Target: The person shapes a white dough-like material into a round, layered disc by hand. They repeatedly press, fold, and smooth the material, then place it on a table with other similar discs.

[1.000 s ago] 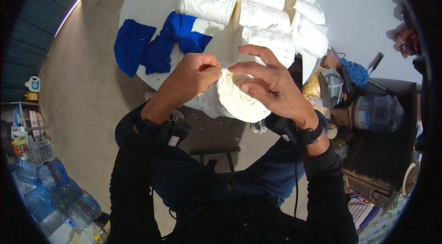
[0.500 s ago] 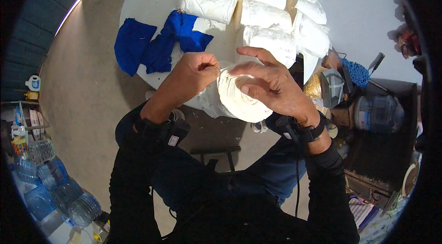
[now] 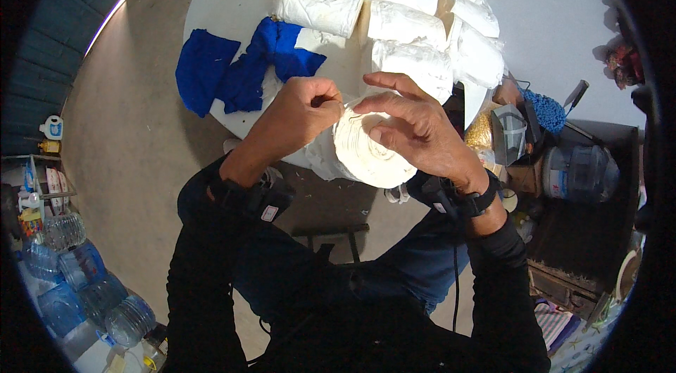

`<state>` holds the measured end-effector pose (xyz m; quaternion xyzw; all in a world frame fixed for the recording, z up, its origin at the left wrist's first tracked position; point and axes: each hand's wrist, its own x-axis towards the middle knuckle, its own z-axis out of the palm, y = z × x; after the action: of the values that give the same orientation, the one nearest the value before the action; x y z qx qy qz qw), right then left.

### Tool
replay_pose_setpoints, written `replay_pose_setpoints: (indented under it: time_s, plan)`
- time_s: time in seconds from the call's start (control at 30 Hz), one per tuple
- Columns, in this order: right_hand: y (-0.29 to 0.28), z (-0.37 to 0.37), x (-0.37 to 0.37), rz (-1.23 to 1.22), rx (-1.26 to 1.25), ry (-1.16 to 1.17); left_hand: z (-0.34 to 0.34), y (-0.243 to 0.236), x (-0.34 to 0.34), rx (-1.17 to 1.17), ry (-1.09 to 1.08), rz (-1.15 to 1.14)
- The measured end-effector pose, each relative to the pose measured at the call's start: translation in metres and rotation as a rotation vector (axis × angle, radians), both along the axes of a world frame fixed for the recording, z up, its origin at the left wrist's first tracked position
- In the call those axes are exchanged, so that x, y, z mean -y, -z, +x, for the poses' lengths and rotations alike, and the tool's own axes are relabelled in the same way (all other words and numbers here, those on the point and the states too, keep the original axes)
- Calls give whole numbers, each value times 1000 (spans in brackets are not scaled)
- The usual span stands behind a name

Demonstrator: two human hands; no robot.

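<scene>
A thick cream-white roll (image 3: 362, 158) stands at the near edge of the round white table, its layered spiral end facing up. It looks like rolled cloth or soft sheeting. At its upper left rim, my left hand (image 3: 299, 119) is closed in a pinch; whatever lies between its fingertips is too small to make out. My right hand (image 3: 426, 130) is over the right side of the roll, fingers apart and thumb above the rolled end. Thin wrapping (image 3: 317, 156) shows along the roll's left side. Deep blue cloth pieces (image 3: 246, 74) lie left of my hands.
Several white wrapped bundles (image 3: 320, 3) are lined up across the far part of the table (image 3: 211, 3). To the right are blue beaded strands (image 3: 543, 114) and a large water bottle (image 3: 577, 174). Several clear bottles (image 3: 84, 264) stand at lower left. A dark stool (image 3: 331, 231) is below the table.
My left hand has shifted slightly right along the roll's rim, closer to the fingers of my right hand. My right hand stays almost in place over the roll.
</scene>
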<state>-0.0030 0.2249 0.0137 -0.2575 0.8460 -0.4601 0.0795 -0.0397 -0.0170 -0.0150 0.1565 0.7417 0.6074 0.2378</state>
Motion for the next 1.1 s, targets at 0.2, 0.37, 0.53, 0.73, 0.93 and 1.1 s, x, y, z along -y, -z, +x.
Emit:
replay_pose_setpoints:
  time_s: [0.2,0.37,0.53,0.73,0.93,1.1]
  plan:
    - [2,-2,0,-16,-19,-19,2,-1,-2,-42,4,-8]
    - [2,-1,-2,-11,70,-18,0,0,-2,-15,-18,-6]
    - [5,-1,2,-87,-14,5,1,3,-1,50,-35,53]
    - [4,-4,0,-118,36,-8,0,3,0,103,-52,74]
    - [-1,0,-5,-60,-79,51,1,1,0,41,-60,13]
    - [-3,4,-9,-85,114,50,2,-1,0,8,-60,-29]
